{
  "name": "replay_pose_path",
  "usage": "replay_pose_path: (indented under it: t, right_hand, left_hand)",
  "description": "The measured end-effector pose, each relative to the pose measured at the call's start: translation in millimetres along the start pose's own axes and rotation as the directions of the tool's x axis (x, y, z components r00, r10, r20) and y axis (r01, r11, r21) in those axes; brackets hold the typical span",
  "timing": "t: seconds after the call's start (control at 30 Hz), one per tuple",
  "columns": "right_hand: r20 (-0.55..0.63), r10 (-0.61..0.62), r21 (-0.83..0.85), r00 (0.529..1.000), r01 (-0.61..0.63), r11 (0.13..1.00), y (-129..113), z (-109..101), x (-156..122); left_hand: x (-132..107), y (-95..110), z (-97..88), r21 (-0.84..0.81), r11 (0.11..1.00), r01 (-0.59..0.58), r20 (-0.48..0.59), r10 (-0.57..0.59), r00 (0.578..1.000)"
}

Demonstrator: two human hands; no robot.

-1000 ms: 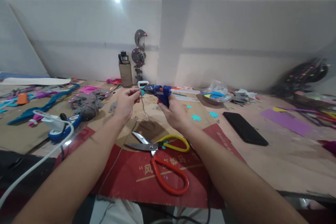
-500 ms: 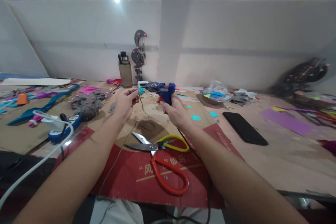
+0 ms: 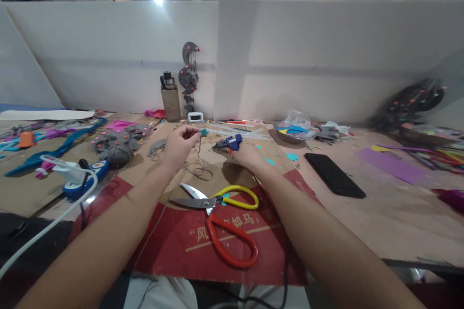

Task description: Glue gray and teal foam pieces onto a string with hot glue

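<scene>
Between the thumb and fingers of my left hand (image 3: 182, 144) is a small teal flower cutout (image 3: 203, 132), with grey yarn (image 3: 198, 149) hanging below it onto the cardboard. My right hand (image 3: 247, 155) is closed around a blue glue gun (image 3: 233, 142), held low over the cardboard with its nozzle toward the left; the fingers are partly hidden. Nearer to me, large scissors (image 3: 208, 203) with one yellow and one red handle lie with their blades apart. They rest on a red and brown cardboard sheet (image 3: 174, 251).
A black phone (image 3: 334, 175) lies to the right. At left are a blue power strip (image 3: 87, 181) with a white cable and a ball of grey yarn (image 3: 119, 154). A bottle (image 3: 170, 99) and a small white clock (image 3: 195, 117) stand by the back panel.
My right hand has lowered the glue gun toward the cardboard, away from the teal piece. My left hand has shifted slightly right and down, still with the teal piece and yarn.
</scene>
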State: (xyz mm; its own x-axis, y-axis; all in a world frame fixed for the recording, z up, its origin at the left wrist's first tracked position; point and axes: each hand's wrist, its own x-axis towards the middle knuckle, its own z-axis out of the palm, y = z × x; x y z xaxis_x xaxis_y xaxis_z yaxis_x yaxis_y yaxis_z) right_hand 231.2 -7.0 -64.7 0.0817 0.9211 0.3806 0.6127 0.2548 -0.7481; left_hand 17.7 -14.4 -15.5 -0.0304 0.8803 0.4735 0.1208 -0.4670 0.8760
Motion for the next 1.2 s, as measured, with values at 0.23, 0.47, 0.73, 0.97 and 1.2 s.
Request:
replay_pose_path:
  t: [0.23,0.47,0.73,0.97,1.2]
  right_hand:
    - [-0.241,-0.044,-0.104,0.969,0.020,0.994,-45,-11,-10]
    - [0.006,-0.121,0.524,0.993,0.100,0.846,-86,14,-35]
    - [0.035,-0.026,0.631,0.999,-0.002,0.776,-83,19,-33]
    - [0.119,-0.015,0.704,0.993,-0.074,0.706,-82,16,-31]
    - [0.050,-0.036,0.640,0.998,-0.004,0.769,-83,16,-32]
  left_hand:
    - [-12,13,11.4,0.016,1.000,0.000,0.061,-0.001,0.998]
    - [-15,8,14.4,0.122,0.987,-0.107,0.040,0.103,0.994]
    - [-18,8,15.1,0.191,0.971,-0.140,0.075,0.128,0.989]
    - [-20,13,16.1,0.096,0.988,-0.119,0.115,0.108,0.987]
    - [-22,18,17.1,0.098,0.989,-0.108,0.117,0.097,0.988]
